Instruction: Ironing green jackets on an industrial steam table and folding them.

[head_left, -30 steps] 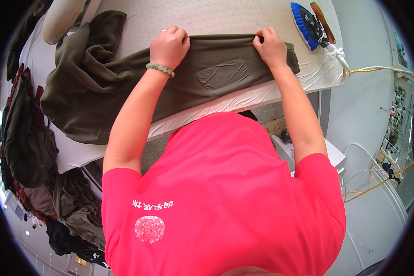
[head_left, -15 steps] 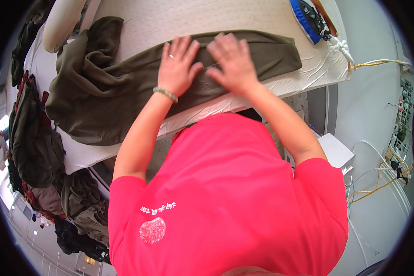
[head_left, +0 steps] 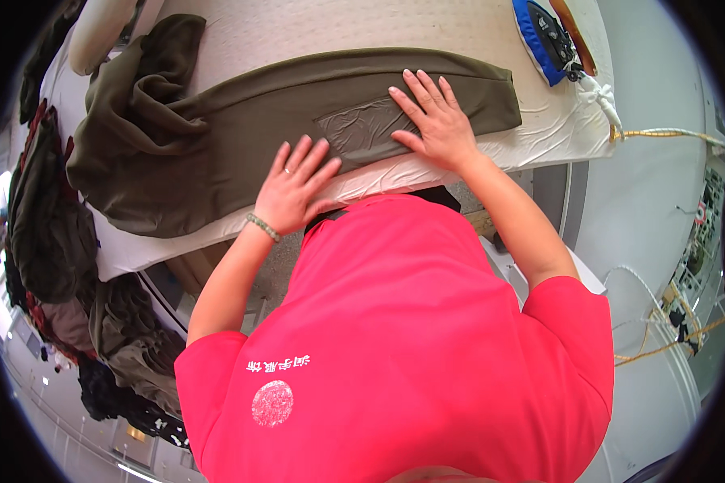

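An olive-green garment [head_left: 242,129] lies stretched across a padded white ironing board [head_left: 338,32], its left end bunched in folds. My left hand [head_left: 294,189] rests flat with fingers spread on the garment's near edge, a bead bracelet on the wrist. My right hand [head_left: 435,121] presses flat on the cloth beside a lighter patch of lining [head_left: 362,129]. Neither hand holds anything.
A blue iron [head_left: 548,32] stands at the board's far right corner, with a cord [head_left: 669,133] running off to the right. Dark and olive clothes [head_left: 48,233] hang in a pile at the left. My red shirt fills the lower middle.
Both hands went from gripping the garment's far edge to lying flat on it. The left hand then slid down toward the near edge and the right hand moved right.
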